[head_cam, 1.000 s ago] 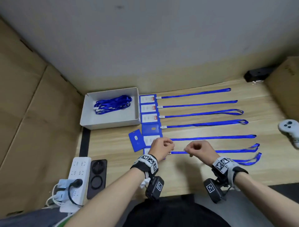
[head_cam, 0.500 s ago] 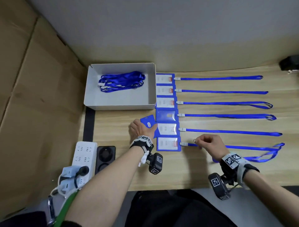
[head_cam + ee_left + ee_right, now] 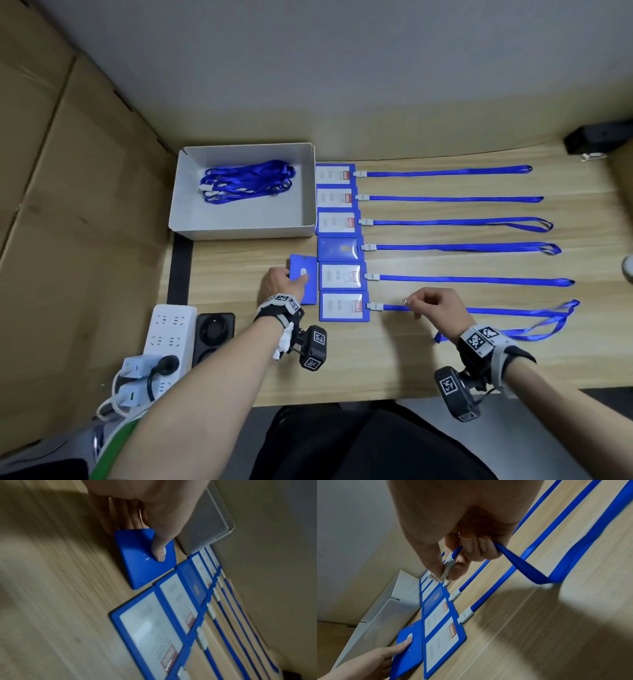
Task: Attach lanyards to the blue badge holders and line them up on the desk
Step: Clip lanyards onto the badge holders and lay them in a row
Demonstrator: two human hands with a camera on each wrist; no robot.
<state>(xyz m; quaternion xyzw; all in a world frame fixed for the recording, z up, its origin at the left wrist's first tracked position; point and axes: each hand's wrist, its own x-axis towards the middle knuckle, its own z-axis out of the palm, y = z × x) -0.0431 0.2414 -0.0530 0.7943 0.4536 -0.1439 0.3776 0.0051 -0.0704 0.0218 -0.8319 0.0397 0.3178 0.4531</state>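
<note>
Six blue badge holders [image 3: 342,246] lie in a column on the wooden desk [image 3: 376,359], each with a blue lanyard [image 3: 462,222] stretched out to the right. A loose blue badge holder [image 3: 306,267] [image 3: 145,568] lies left of the column. My left hand [image 3: 286,281] [image 3: 154,547] grips it, thumb on top and fingers at its far edge. My right hand [image 3: 411,303] [image 3: 443,573] hovers over the nearest lanyard and pinches the white clip [image 3: 448,563] of a loose lanyard [image 3: 534,330], whose strap trails right along the desk.
A white box [image 3: 239,229] at the back left holds several spare lanyards [image 3: 246,183]. A white power strip [image 3: 168,339] and a black device [image 3: 214,332] lie at the desk's left edge. Cardboard [image 3: 68,205] stands left; a black object [image 3: 596,137] sits back right.
My left hand left the nearest lined-up holder, went left and took hold of the loose holder, which has turned from tilted to nearly square with the column. My right hand still pinches the clip.
</note>
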